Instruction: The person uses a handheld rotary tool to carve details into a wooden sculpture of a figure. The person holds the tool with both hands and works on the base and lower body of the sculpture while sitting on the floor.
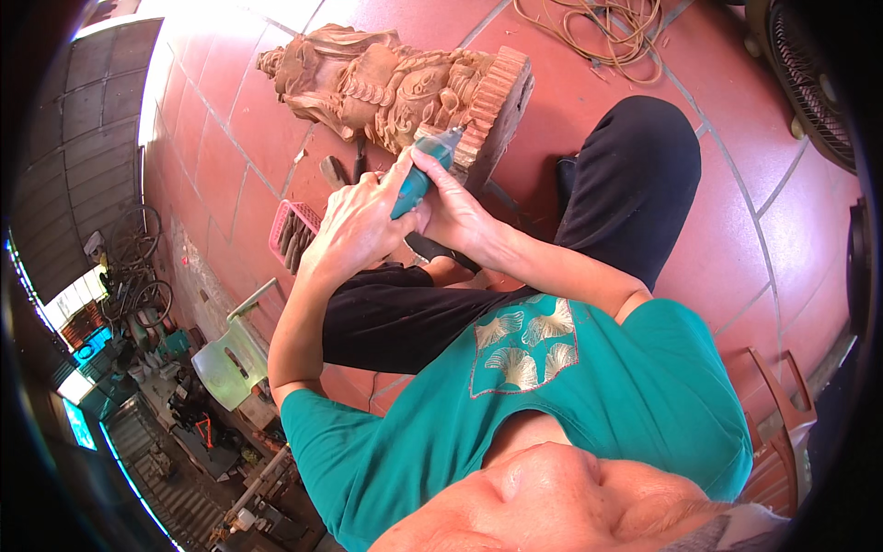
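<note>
A carved brown wooden statue (386,87) lies on its side on the red floor tiles, its ridged base toward the right. Both of my hands are wrapped round a teal die grinder (410,191) with a grey metal nose. That nose points up at the edge of the statue's base; whether its tip touches the wood I cannot tell. My left hand (354,221) grips the tool's left side, fingers closed. From the right, my right hand (457,210) closes round the body with the thumb along its top.
Left of my legs stands a pink basket (280,230) with brown sticklike handles. A dark-handled tool (360,160) and a wooden block (333,172) lie near the statue. Coiled cord (635,57) and a fan (809,87) are far right; a pale green chair (219,361) is left.
</note>
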A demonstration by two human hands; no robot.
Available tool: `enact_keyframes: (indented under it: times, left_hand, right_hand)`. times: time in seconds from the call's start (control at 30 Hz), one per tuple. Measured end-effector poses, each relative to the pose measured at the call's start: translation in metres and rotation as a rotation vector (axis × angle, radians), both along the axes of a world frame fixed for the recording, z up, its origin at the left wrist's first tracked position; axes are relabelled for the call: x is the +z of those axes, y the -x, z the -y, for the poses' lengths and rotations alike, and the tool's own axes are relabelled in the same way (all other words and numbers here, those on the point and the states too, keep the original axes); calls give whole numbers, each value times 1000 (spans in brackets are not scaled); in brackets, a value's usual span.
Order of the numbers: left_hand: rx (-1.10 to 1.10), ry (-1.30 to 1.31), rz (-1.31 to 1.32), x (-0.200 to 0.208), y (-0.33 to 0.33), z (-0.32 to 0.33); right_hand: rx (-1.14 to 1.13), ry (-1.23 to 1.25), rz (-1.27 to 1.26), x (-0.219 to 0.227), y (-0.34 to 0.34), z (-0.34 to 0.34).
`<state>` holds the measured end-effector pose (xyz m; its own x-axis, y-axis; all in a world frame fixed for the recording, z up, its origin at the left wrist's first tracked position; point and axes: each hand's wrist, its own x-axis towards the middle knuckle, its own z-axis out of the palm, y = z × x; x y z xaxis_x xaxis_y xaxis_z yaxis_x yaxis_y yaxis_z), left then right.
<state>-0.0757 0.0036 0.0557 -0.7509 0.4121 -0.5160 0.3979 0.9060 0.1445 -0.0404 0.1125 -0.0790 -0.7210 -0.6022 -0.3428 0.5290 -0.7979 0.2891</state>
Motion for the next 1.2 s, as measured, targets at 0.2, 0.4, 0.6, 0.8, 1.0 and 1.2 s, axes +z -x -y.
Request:
enact_keyframes:
  times: [0.2, 0.4, 0.6, 0.8, 1.0, 1.2]
  left_hand:
    - [-33, -28, -1, -2, 3, -2]
    - [-30, -10, 27, -1, 6, -7]
    - [-41, -23, 55, -3, 8, -6]
    - [-27, -12, 43, -3, 8, -5]
    - [-22, -38, 19, -5, 7, 0]
    - [-7, -15, -9, -7, 5, 4]
  right_hand:
    - [-24, 1, 8, -1, 0, -3]
    - [-36, 8, 12, -3, -2, -6]
    - [-39, -13, 33, -2, -3, -7]
    - [-40, -24, 25, 0, -1, -6]
    - [-30, -15, 12, 0, 1, -4]
    - [-3, -34, 5, -3, 5, 1]
